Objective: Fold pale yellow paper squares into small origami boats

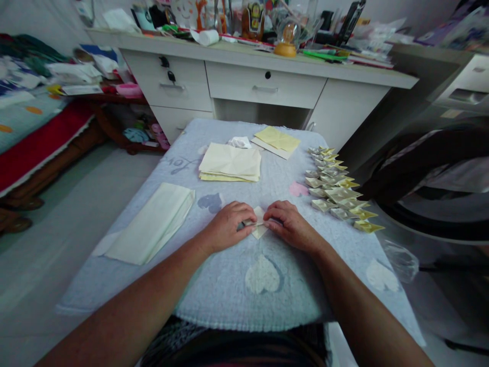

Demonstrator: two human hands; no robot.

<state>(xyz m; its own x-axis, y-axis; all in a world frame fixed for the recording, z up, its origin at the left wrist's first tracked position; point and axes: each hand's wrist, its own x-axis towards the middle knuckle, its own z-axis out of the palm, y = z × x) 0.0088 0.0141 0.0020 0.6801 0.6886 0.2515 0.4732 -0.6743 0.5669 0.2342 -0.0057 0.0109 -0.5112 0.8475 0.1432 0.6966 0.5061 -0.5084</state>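
Between my hands, a small cream piece of folded paper (260, 230) lies low over the cloth-covered table. My left hand (232, 225) pinches its left side between thumb and fingers. On the opposite side, my right hand (287, 223) grips the right edge the same way. Fingertips hide part of the folds. Beyond my hands sits a stack of creased cream and yellow paper sheets (231, 159). To the right stand rows of small folded paper boats (336, 186), some cream, some yellow. A thick folded bundle of pale paper (153, 221) rests left of my left arm.
Yellow and white sheets (277, 138) and a crumpled white tissue (240, 142) lie at the table's far side. Behind is a white desk (267, 84) crowded with jars and pens. A washing machine (431, 168) stands at right, a bed (42, 122) at left.
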